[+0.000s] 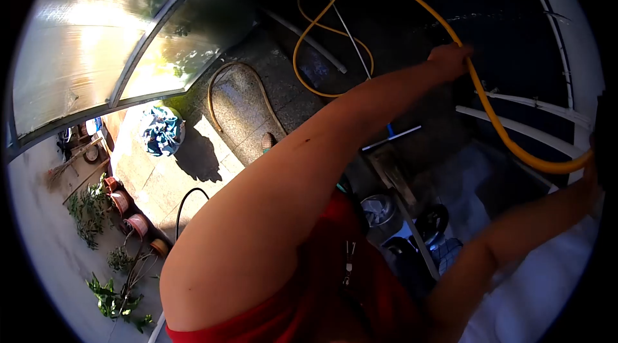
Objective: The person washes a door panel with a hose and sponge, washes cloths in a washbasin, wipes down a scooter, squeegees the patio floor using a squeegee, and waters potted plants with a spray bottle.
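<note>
A yellow hose (494, 114) runs from the dark upper area down to the right edge. My left hand (450, 61) is closed around it at the upper right, with the arm stretched across the view. At the far right edge my right hand (589, 183) meets the lower stretch of the same hose and seems closed on it; its fingers are mostly lost in shadow. Behind my left hand the hose loops loosely over the dark floor. Part of my red top (335, 266) shows between the arms.
A squeegee (391, 137) lies below my left forearm. Near it stand a metal bucket (378, 210) and dark items. White rails (521, 130) are at right. A tub of cloths (162, 130) stands in sunlight, with potted plants (119, 201) along the left wall and a glazed panel (84, 40) above.
</note>
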`<state>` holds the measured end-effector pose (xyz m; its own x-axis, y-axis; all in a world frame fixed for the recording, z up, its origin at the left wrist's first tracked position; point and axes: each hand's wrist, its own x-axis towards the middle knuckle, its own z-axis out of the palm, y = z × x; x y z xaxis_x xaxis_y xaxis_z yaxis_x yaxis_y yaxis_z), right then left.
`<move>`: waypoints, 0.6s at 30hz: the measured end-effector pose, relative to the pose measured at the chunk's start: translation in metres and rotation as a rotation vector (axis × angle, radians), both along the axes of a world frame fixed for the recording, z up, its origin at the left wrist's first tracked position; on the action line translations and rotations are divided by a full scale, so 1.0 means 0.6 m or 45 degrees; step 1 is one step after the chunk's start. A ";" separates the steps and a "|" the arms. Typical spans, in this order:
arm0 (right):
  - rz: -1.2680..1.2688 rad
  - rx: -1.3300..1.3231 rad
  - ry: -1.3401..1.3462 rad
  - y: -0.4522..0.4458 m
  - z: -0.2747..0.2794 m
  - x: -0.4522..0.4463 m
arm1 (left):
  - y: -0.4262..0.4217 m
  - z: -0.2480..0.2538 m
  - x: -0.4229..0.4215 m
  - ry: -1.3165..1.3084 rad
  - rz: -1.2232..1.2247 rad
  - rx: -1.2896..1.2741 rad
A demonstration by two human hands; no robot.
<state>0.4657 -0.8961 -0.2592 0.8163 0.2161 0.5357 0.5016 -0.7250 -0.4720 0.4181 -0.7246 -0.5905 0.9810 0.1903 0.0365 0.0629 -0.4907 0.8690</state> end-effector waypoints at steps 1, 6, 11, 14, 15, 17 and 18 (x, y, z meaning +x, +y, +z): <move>-0.003 -0.058 0.090 0.008 -0.024 0.012 | -0.008 -0.024 -0.008 0.061 0.002 -0.041; 0.152 0.156 0.791 0.074 -0.265 0.045 | 0.030 -0.159 -0.115 0.449 0.215 0.072; -0.016 -0.107 1.026 0.019 -0.550 0.088 | 0.193 -0.286 -0.252 0.473 0.625 0.191; 0.084 -0.172 0.915 -0.076 -0.751 0.102 | 0.288 -0.282 -0.320 0.548 0.840 0.218; 0.113 -0.152 0.871 -0.107 -0.809 0.097 | 0.313 -0.267 -0.336 0.577 0.901 0.225; 0.057 -0.101 0.887 -0.152 -0.892 0.074 | 0.364 -0.276 -0.366 0.531 0.948 0.231; -0.028 -0.069 0.942 -0.165 -0.913 0.059 | 0.375 -0.260 -0.373 0.534 0.993 0.205</move>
